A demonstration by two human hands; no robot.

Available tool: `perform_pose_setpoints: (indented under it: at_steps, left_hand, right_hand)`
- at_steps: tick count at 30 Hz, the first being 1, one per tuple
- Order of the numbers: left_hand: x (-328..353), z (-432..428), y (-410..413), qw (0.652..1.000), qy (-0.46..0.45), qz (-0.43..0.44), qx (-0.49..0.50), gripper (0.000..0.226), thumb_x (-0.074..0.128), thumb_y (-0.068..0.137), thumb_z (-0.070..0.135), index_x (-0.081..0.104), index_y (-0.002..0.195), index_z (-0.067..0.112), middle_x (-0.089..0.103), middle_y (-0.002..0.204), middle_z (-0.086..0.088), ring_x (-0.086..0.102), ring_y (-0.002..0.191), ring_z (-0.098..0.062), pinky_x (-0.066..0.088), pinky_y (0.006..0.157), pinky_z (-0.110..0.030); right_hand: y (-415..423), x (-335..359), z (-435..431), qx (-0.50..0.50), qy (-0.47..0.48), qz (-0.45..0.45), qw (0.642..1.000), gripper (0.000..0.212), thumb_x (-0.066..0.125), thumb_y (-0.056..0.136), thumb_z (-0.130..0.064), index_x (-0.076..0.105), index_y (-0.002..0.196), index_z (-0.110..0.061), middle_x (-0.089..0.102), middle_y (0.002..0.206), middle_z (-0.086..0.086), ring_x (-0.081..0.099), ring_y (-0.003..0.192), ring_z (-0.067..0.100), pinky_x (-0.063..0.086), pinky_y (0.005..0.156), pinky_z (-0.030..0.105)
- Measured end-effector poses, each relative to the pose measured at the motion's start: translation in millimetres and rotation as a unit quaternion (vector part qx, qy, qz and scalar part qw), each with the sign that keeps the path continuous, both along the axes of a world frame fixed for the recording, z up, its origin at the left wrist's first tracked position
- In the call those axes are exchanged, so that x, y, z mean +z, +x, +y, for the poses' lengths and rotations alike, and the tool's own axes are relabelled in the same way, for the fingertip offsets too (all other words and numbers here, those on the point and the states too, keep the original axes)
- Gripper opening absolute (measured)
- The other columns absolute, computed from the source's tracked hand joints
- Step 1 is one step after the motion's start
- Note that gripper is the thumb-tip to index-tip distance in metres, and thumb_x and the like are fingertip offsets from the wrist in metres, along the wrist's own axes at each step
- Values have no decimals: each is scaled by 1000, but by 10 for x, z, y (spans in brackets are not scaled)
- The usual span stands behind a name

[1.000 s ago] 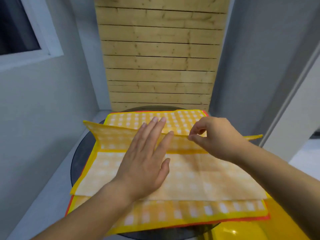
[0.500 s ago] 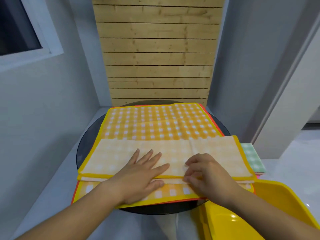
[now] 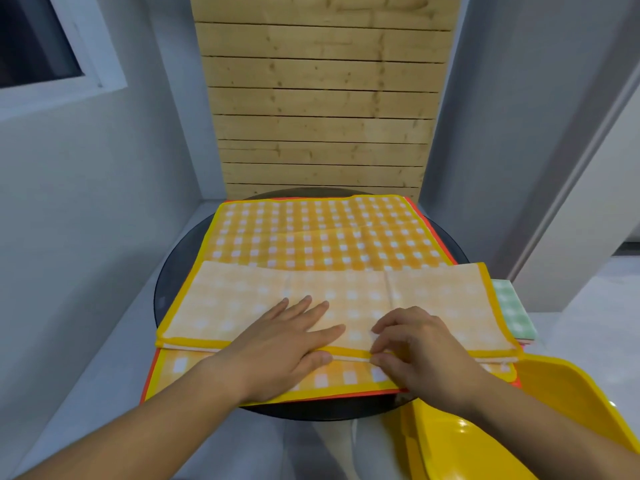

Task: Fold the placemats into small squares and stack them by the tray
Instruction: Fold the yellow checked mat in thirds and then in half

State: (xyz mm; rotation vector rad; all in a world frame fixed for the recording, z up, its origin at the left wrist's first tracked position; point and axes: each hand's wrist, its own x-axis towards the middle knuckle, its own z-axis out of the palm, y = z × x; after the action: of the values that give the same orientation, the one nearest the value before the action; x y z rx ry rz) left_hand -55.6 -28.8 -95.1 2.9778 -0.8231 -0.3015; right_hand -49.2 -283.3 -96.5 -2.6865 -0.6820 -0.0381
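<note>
Head view shows me a round dark table (image 3: 173, 289) with an open placemat (image 3: 311, 233) in orange check spread flat across it. On its near half lies the folded placemat (image 3: 235, 299), a long pale strip with its yellow hem towards me. The yellow tray (image 3: 575, 407) sits at the near right, just off the table's rim, and a green placemat (image 3: 512, 306), already squared, pokes out beside the strip's right end (the stack, I take it).

I judge the lengthwise folding done; the strip now needs its ends brought across into a square, corners matched before creasing.

My left hand (image 3: 284, 344) lies flat, fingers straight, pressing the strip's middle. My right hand (image 3: 422, 348) is arched just beside it, fingertips curled and pinching the near hem.
</note>
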Motion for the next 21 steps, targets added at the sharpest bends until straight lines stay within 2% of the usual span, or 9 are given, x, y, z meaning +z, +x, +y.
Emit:
perform_pose_setpoints:
  at_steps: [3,5,7,9,12,14,16,18,21]
  left_hand:
    - [-6,-2,0,1000,-3,-3,1,52,15,106,58,7,156,53,-11,168,13,-19,154,-10,-9,125,-36]
    - [-13,1,4,1000,-4,-6,0,52,16,105,58,8,156,53,-9,169,11,-17,154,-11,-8,126,-37]
    - [-17,4,9,1000,-3,-10,-2,52,17,105,58,9,156,52,-7,169,10,-15,155,-12,-7,126,-38]
    - [-26,6,17,1000,-9,-14,-1,53,19,105,59,11,157,51,-4,169,10,-13,155,-13,-5,126,-39]
    - [-55,19,24,1000,-18,-11,5,56,22,105,59,14,158,45,-3,170,10,-11,155,-12,-5,126,-39]
    - [-41,26,22,1000,-24,-11,11,59,24,104,60,17,158,39,2,169,11,-6,154,-11,-2,126,-37]
    - [-4,-7,40,998,-43,-26,30,61,23,104,61,22,157,32,15,166,11,7,152,-11,8,124,-35]
    - [22,-92,153,994,-70,-54,63,57,23,106,52,24,157,26,24,162,8,16,149,-14,16,121,-35]
    - [-2,-268,500,991,-73,-45,103,58,26,109,29,6,162,16,-1,170,1,-7,156,-15,1,127,-35]
  right_hand:
    - [117,91,30,8,31,-1,999,25,57,90,-48,70,106,-35,61,110,-22,51,106,3,47,95,33]
    - [295,101,88,12,24,-38,999,34,52,94,-43,66,122,-30,61,127,-13,48,122,10,41,107,34]
    - [492,74,199,13,-21,-46,999,48,42,99,-43,49,143,-26,41,153,-5,25,146,17,21,121,34]
    - [644,6,321,18,-57,-16,998,57,30,103,-44,26,155,-22,14,165,-2,-2,153,18,4,124,36]
    - [701,-105,411,5,-97,43,994,61,21,105,-42,6,158,-15,-2,166,1,-11,151,18,-6,122,33]
    - [672,-171,422,2,-122,30,992,62,16,105,-42,0,158,-14,-6,166,1,-13,151,17,-8,122,32]
    - [663,-213,422,-2,-132,20,991,62,13,105,-43,-3,158,-14,-9,165,0,-16,150,15,-9,122,32]
    - [660,-217,430,-7,-136,17,990,62,10,105,-44,-4,157,-16,-11,165,-1,-17,150,14,-10,122,31]
    - [659,-225,440,-11,-142,12,990,61,8,104,-44,-5,157,-18,-12,165,-3,-18,149,12,-9,122,31]
